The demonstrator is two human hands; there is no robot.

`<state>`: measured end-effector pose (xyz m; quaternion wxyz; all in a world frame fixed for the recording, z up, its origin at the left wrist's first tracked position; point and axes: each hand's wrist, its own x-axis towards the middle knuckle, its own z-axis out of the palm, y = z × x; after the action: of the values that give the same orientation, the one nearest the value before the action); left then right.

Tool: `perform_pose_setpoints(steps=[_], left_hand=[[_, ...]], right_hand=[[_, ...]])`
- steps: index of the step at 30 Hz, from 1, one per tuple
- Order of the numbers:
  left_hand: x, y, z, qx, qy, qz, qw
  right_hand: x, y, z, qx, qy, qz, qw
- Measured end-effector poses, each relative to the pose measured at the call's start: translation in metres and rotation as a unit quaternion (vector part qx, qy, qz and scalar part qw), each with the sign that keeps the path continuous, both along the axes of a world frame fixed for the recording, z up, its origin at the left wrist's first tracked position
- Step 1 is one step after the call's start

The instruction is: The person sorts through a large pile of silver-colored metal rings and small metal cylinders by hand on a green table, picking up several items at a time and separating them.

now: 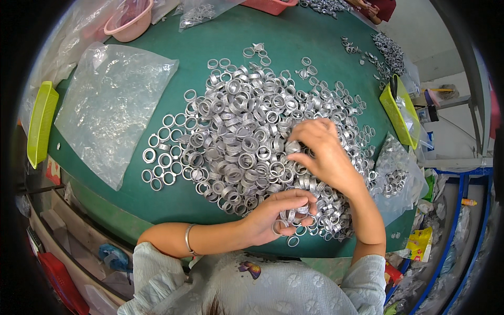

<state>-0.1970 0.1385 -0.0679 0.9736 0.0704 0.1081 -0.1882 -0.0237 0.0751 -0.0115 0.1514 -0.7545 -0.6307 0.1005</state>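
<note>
A large heap of silver metal rings [236, 126] lies before me on the green tabletop [194, 50]. My left hand [273, 212] is at the heap's near edge, palm turned up and fingers curled round several metal rings [291, 214]. Farther off and to the right, my right hand [323, 152] reaches down into the heap. Its thumb and fingers close around a silver ring [293, 147], partly hidden by the fingers. One loose ring [293, 241] lies on the table just below my left hand.
A clear plastic bag [115, 105] lies flat at the left, beside a yellow-green basket [43, 123]. Another green basket [401, 113] and a bag of rings [394, 176] are at the right. A pink basin [130, 21] stands far left. Another person [375, 10] is at the far right.
</note>
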Motion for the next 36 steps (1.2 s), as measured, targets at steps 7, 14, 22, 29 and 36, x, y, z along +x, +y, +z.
perform_pose_setpoints(steps=[7,14,22,29,36], left_hand=[[-0.002,0.002,-0.001,-0.022,-0.012,0.014,1.000],[0.000,0.000,0.002,-0.008,-0.006,0.009,1.000],[0.000,0.005,0.014,-0.021,0.070,0.055,0.996],[0.000,0.001,0.003,-0.007,-0.030,0.016,0.999],[0.000,0.003,0.006,-0.025,-0.009,0.024,0.999]], right_hand=[[0.015,-0.019,0.013,0.073,-0.084,-0.180,0.977],[0.002,-0.001,-0.007,0.047,-0.019,-0.040,0.998],[0.005,-0.024,0.030,-0.042,0.364,0.097,0.926],[0.000,0.000,-0.009,0.049,-0.032,-0.036,0.998],[0.009,-0.021,0.008,0.037,0.223,-0.094,0.969]])
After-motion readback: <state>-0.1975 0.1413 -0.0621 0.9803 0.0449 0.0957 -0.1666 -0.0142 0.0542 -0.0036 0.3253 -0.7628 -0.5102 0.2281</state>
